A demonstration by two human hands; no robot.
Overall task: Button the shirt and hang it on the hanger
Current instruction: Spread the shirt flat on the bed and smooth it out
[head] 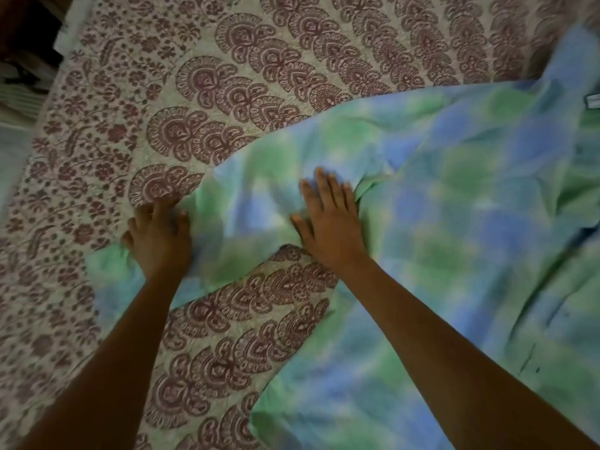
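A blue and green tie-dye shirt [454,196] lies spread on the bed, filling the right half of the head view. One sleeve [246,209] reaches out to the left. My left hand [159,235] grips the sleeve's end with curled fingers. Flat on the sleeve near the shoulder seam, my right hand [328,219] presses down with straight fingers. A white label [592,102] shows at the shirt's collar, far right. No hanger is in view.
The bed is covered by a cream quilt [227,76] printed with maroon paisley and flowers. Its left edge [61,43] drops off beside dark furniture at the top left corner.
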